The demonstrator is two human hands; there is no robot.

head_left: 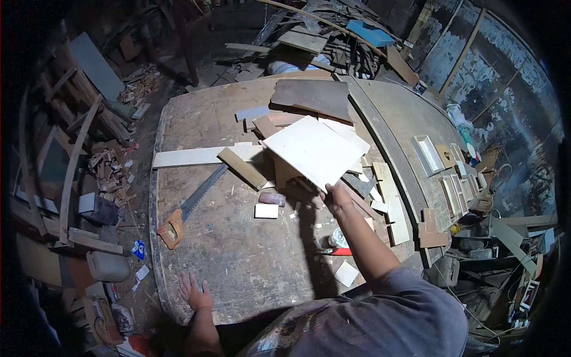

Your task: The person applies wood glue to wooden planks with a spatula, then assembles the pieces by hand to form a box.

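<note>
My right hand grips the near corner of a pale square board, which is held tilted above a pile of wood pieces. Below that board, a brown wooden part shows in shadow. My left hand lies with its fingers spread on the worn workbench, near its front left edge. A handsaw with a wooden handle rests on the bench, its blade pointing toward a short wood strip. A small white block sits between the saw and my right hand.
A long pale plank lies at the left of the bench. Toward the back is a dark board. A red-handled tool and a clear jar stand near my right forearm. Small wooden frames lie on the right.
</note>
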